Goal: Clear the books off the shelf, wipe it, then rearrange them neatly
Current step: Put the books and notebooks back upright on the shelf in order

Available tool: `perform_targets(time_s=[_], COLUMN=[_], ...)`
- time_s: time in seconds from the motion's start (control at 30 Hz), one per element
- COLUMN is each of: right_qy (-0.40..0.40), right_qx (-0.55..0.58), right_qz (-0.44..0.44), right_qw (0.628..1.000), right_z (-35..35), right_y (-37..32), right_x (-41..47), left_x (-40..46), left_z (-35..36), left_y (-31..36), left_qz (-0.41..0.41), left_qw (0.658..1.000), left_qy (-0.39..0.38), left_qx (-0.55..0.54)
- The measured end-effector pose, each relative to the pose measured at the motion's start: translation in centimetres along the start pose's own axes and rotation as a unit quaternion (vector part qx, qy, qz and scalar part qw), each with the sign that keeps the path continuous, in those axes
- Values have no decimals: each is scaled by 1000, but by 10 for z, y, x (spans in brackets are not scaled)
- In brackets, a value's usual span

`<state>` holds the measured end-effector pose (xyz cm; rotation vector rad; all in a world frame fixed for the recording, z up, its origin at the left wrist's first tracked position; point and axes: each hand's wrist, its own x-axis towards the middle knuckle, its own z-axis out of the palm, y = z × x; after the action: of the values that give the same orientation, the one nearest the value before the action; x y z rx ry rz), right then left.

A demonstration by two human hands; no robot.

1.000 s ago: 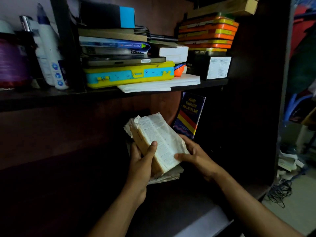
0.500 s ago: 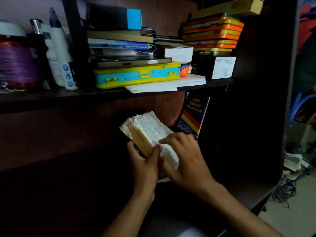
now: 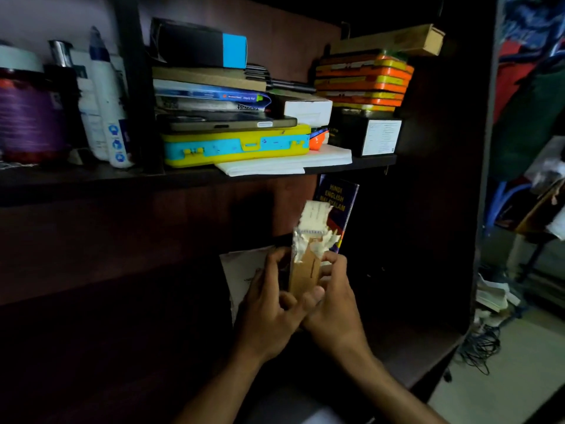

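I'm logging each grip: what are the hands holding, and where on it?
Both hands grip a tattered book, stood up on end: left hand on its left side, right hand on its right side, low down.

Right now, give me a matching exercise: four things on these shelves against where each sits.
Things:
1. tattered book
2. dictionary
3. yellow case
4. white bottle

Places:
A. upper shelf, under a tablet
B. upper shelf, left of the divider
C. gripped upright by left hand and right hand
D. lower shelf, leaning at the back

Pairs: 1-C, 2-D, 3-A, 4-B
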<state>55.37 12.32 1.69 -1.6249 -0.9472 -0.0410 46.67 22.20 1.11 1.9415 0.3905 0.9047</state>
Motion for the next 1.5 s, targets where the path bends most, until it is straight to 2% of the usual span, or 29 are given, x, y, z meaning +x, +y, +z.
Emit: perform_targets(time_s=[0.1, 0.17, 0.23, 0.3, 0.37, 0.4, 0.47, 0.57, 0.7, 0.8, 0.9, 1.03, 1.17, 1.27, 1.4, 1.5], right_qy=[49, 73, 81, 91, 95, 94, 88, 100, 98, 70, 83, 98, 160, 181, 136, 29], right_qx=[7, -8, -1, 18, 20, 16, -1, -26, -53, -131, -229, -195, -128, -97, -117, -137], right_qz=[30, 42, 45, 58, 83, 95, 119, 132, 148, 155, 139, 139, 169, 150, 70, 43], right_qw=[998, 996, 996, 994, 992, 991, 989, 986, 983, 977, 960, 966, 964, 967, 981, 989], right_z=[-12, -24, -32, -39, -39, -37, -31, -18, -9, -8, -10, -11, -7, -2, -1, 3], right_y=[5, 13, 19, 26, 37, 45, 59, 75, 77, 76, 74, 69, 63, 69, 84, 83], right_x=[1, 14, 33, 59, 87, 99, 118, 133, 142, 140, 136, 136, 140, 131, 114, 113], left_x=[1, 2, 3, 8, 15, 17, 20, 21, 23, 24, 23, 23, 23, 24, 24, 24], left_z=[-2, -2, -3, -2, -7, -11, -18, -18, -15, -15, -15, -15, -15, -14, -13, -13], left_y=[2, 2, -4, -14, -22, -25, -33, -39, -45, -45, -45, -46, -46, -48, -48, -48], left_qz=[26, 42, 41, 45, -11, -58, -103, -97, -99, -103, -99, -98, -92, -90, -86, -83], left_qw=[997, 993, 987, 964, 926, 917, 927, 931, 945, 945, 946, 947, 948, 947, 947, 949], left_qy=[-72, -94, -79, -21, 8, 5, -3, -37, -41, -42, -41, -42, -37, -41, -39, -36], left_qx=[5, 59, 136, 262, 376, 395, 362, 349, 310, 307, 305, 305, 302, 305, 308, 302])
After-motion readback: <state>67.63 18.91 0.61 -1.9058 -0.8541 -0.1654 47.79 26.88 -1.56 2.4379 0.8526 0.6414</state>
